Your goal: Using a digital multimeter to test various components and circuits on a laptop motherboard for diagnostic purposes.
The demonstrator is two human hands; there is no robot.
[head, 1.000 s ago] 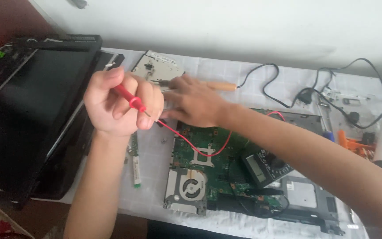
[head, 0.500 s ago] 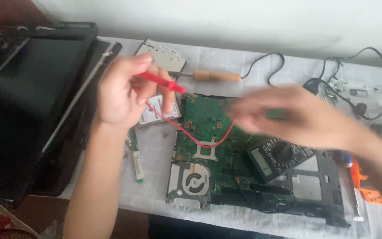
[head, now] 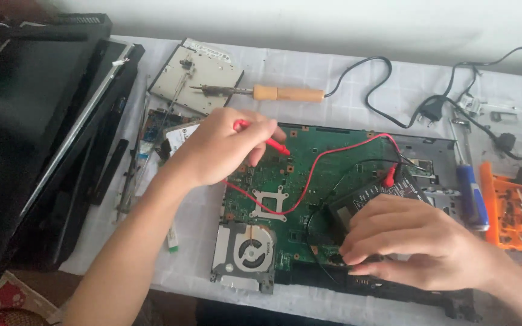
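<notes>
Pinching red probe (head: 262, 137) — left hand (head: 222, 148); right hand (head: 412, 238) gripping black multimeter (head: 373, 199) — over motherboard (head: 327, 175).

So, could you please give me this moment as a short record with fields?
Left hand: left hand holds a red probe, tip down on the green circuit board
Right hand: right hand rests on the black multimeter, fingers at its lower edge
Lead: red wire runs from probe to meter
Behind board: soldering iron
Far left: black laptop parts
Right: blue screwdriver
</notes>
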